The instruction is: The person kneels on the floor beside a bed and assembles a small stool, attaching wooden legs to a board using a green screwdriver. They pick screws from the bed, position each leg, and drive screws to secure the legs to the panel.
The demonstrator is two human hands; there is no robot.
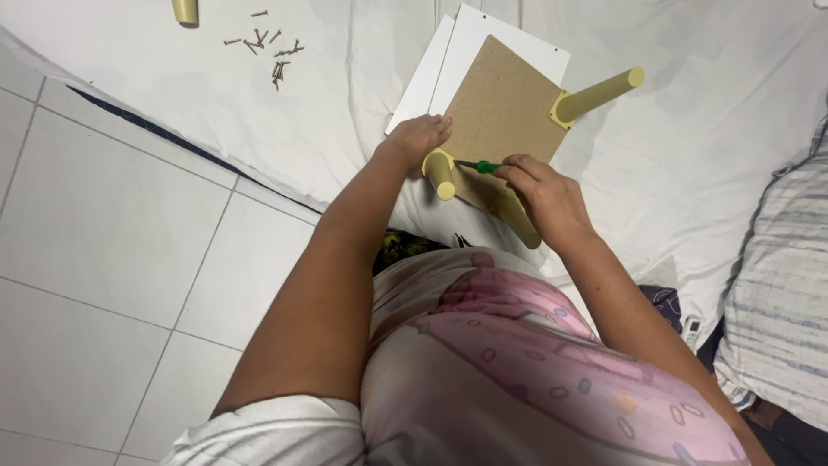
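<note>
A brown fibreboard panel (502,108) lies upside down on a white sheet, with pale yellow cylindrical legs on its corners. My left hand (417,136) rests on the panel's near left corner, beside one yellow leg (441,173). My right hand (545,195) holds a green-handled screwdriver (479,166) whose tip points at that leg's base. A second leg (595,94) sticks out at the far right corner. A third leg (516,219) lies partly hidden under my right hand.
White boards (466,43) lie under the panel. Several loose screws (269,47) and another yellow leg (185,10) sit on the sheet at the top left. Tiled floor (112,250) is at the left, striped fabric (780,293) at the right.
</note>
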